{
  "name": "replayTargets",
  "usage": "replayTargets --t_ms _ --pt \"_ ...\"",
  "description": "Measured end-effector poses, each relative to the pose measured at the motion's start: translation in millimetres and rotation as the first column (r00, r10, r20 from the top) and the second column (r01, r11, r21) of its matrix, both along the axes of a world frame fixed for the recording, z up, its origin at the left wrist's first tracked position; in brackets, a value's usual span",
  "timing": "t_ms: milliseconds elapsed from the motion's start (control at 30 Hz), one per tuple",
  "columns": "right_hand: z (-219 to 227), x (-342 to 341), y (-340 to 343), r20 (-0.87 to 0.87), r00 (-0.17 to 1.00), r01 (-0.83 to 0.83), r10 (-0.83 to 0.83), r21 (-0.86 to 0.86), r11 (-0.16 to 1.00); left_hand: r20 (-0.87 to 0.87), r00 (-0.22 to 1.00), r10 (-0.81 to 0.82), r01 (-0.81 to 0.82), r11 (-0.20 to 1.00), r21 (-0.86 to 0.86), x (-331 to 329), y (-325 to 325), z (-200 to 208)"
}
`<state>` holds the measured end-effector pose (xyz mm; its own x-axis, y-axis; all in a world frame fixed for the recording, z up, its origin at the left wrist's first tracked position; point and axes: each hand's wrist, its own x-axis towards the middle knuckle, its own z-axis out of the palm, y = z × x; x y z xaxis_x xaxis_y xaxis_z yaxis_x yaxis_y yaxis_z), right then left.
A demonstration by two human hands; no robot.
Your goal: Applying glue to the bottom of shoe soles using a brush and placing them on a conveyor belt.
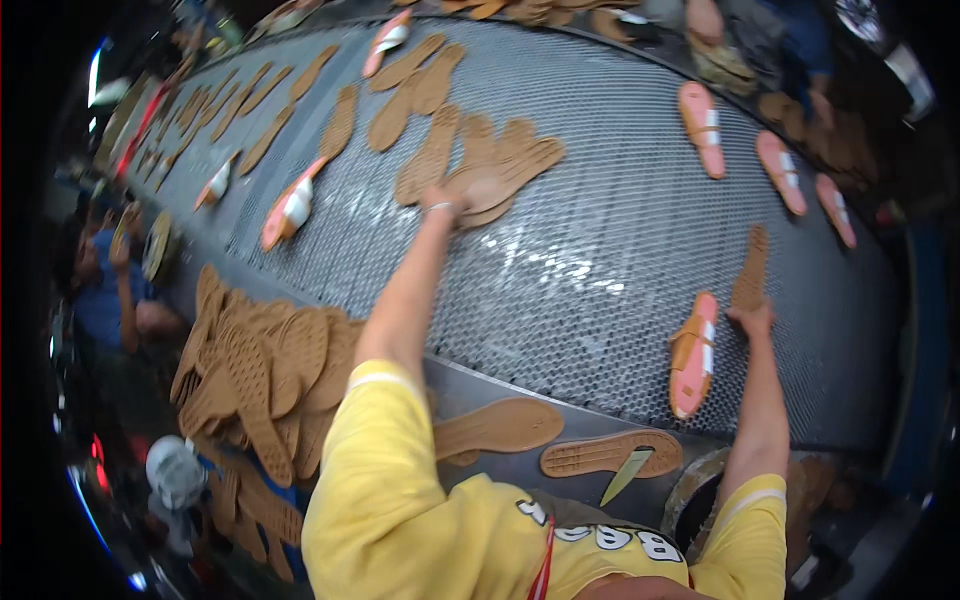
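Note:
My left hand (443, 198) reaches far over the metal mesh conveyor (560, 300) and is closed on the near end of a fanned bunch of brown shoe soles (515, 172). Its fingertips are partly hidden. At the right, my right hand (754, 318) grips the near end of a single brown sole (752, 262), which points away from me over the belt. Just left of that hand lies a sandal upper (692, 375) with a pink bottom, a brown strap and a white strip. More loose soles (425, 90) lie beyond my left hand.
A large heap of soles (270, 365) sits left of my left arm. On the near ledge lie a sole (505, 425) and another sole (590, 456) with a green blade-shaped piece (628, 474) on it. Pink uppers (702, 130) are scattered across the belt. Other people (105, 285) are around it.

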<state>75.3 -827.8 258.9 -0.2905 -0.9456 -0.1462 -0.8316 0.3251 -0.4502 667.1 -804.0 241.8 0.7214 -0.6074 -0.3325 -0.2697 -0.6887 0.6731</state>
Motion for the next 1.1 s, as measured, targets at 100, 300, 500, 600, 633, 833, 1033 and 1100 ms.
replayTargets --t_ms 100,300,500,600,633,833,1033,1100 --pt "-7.6 -14.6 9.9 -0.054 0.992 0.118 -0.113 0.103 0.988 0.086 0.992 -0.088 0.098 0.988 -0.120 1.8 4.3 16.4" --pt "17.5 -30.5 48.5 0.448 0.827 0.301 -0.339 0.157 0.941 0.531 0.843 -0.087 0.062 0.996 0.065 46.8 11.5 20.4" --pt "95.6 5.4 95.4 0.864 0.374 0.368 -0.338 0.196 0.909 0.379 0.924 0.061 -0.028 0.995 -0.093 59.8 7.0 -12.7" --pt "122.0 35.7 128.0 0.902 0.393 0.292 -0.178 0.061 0.955 0.120 0.984 0.131 -0.081 0.931 -0.355 56.2 13.1 -10.2" --pt "129.8 46.2 145.0 0.904 0.414 0.241 -0.109 0.006 0.971 0.190 0.977 0.095 -0.003 0.900 -0.436 67.9 16.8 -0.8" --pt "173.6 73.3 237.8 0.939 0.343 0.125 0.024 -0.071 0.990 0.364 0.910 -0.199 0.409 0.581 -0.703 99.1 61.1 180.5" --pt "150.3 124.4 286.9 0.982 0.187 -0.154 0.019 0.010 0.988 0.150 0.673 -0.725 0.647 0.478 -0.594 95.8 169.6 339.6" --pt "126.4 150.1 291.7 0.962 0.255 -0.315 0.101 -0.016 0.949 0.081 0.526 -0.846 0.764 0.429 -0.483 74.8 188.6 352.0"
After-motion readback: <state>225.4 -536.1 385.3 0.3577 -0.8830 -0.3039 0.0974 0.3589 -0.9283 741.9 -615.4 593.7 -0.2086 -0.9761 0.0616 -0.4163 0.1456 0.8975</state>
